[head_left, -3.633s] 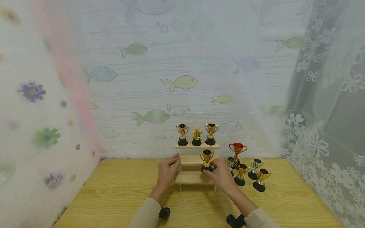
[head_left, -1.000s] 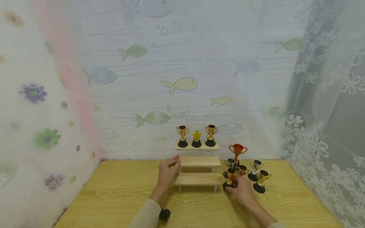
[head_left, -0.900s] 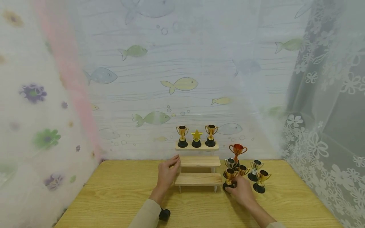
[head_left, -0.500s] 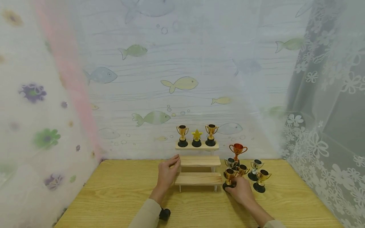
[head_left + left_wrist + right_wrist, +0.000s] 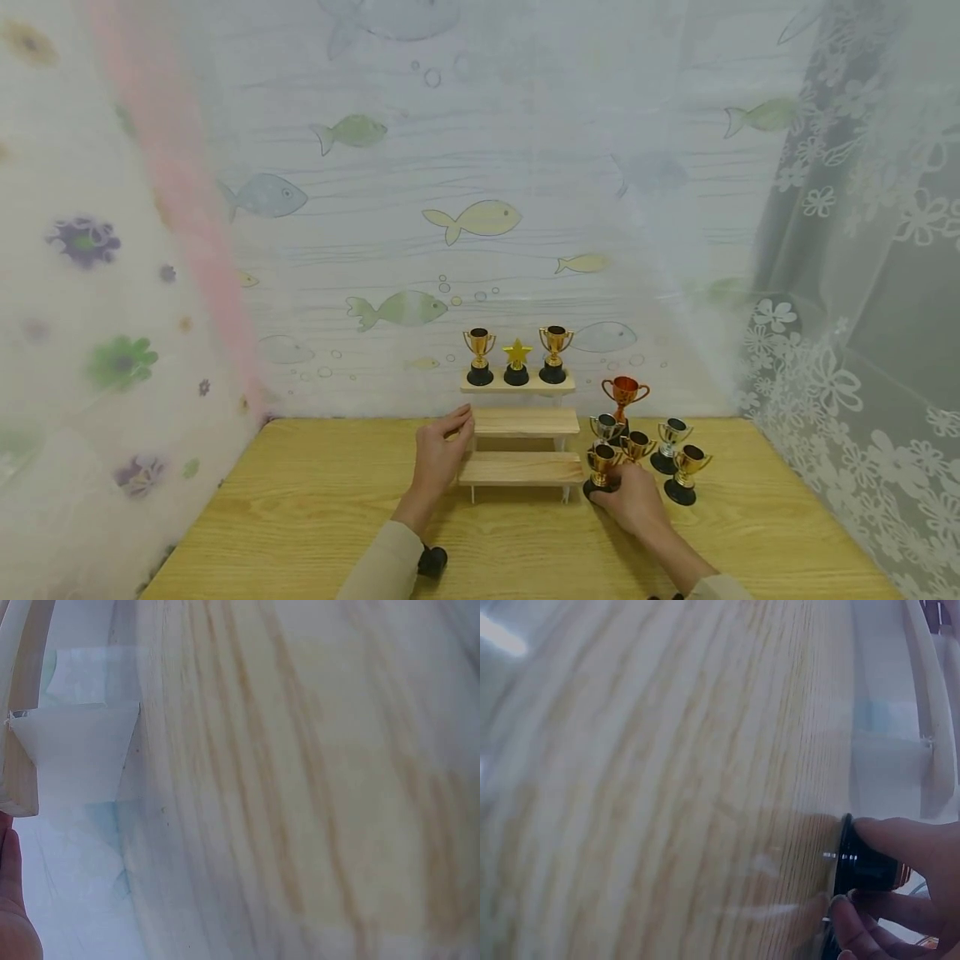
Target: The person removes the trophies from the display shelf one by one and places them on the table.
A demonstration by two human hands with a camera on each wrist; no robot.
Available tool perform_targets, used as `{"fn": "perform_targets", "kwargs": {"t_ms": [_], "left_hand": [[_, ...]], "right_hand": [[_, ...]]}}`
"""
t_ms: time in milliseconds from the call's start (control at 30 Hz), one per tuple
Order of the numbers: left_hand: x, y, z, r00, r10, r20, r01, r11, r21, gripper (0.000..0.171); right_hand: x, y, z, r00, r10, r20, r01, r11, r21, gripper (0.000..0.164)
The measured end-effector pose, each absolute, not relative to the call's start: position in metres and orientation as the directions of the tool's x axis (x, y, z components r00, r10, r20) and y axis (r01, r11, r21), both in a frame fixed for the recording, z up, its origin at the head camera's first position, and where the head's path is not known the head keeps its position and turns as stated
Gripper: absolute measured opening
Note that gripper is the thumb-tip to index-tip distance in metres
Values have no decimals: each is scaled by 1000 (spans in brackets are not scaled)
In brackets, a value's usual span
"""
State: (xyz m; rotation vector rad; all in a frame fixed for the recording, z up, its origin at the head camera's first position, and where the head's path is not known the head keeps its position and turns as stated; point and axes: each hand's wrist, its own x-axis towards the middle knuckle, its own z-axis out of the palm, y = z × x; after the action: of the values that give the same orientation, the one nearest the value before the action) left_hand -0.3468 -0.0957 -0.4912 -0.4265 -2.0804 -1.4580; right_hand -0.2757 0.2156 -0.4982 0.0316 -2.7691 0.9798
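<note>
My right hand (image 5: pixel 633 500) grips a small gold trophy cup (image 5: pixel 602 462) by its black base, right of the wooden three-tier display stand (image 5: pixel 521 471). In the right wrist view the black base (image 5: pixel 866 862) stands against the tabletop, with thumb and fingers around it. My left hand (image 5: pixel 437 458) holds the left end of the stand's middle shelf with its fingertips. Only parts of that hand (image 5: pixel 15 900) show in the left wrist view, by a shelf end. On the top shelf a gold star trophy (image 5: pixel 517 354) stands between two gold cups (image 5: pixel 479 350).
Behind and right of the held cup stand a red cup (image 5: pixel 625 392), silver cups (image 5: pixel 672 433) and other gold cups (image 5: pixel 690 467), close together. A dark object (image 5: pixel 432 561) shows beside the left sleeve. A fish-patterned curtain (image 5: pixel 405 208) hangs behind the table (image 5: pixel 315 517).
Since the oldest frame, my right hand has carried the gold cup from in front of the shelves down to the table at right. Over the last second both hands stay put.
</note>
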Motion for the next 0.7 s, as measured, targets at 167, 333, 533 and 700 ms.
{"fn": "perform_targets", "kwargs": {"t_ms": [167, 333, 533, 700], "left_hand": [[-346, -96, -490, -792, -54, 609, 553, 360, 751, 19], [-345, -96, -490, -798, -59, 600, 542, 366, 757, 19], [-345, -95, -490, -791, -59, 609, 550, 366, 750, 19], [-345, -95, -491, -786, -62, 615, 557, 361, 748, 19]], "right_hand": [[-273, 217, -498, -979, 43, 201, -92, 785, -613, 34], [-264, 221, -492, -982, 32, 186, -94, 773, -628, 41], [-254, 229, -482, -988, 26, 152, -83, 744, -663, 48], [-249, 235, -473, -994, 39, 106, -44, 731, -680, 55]]}}
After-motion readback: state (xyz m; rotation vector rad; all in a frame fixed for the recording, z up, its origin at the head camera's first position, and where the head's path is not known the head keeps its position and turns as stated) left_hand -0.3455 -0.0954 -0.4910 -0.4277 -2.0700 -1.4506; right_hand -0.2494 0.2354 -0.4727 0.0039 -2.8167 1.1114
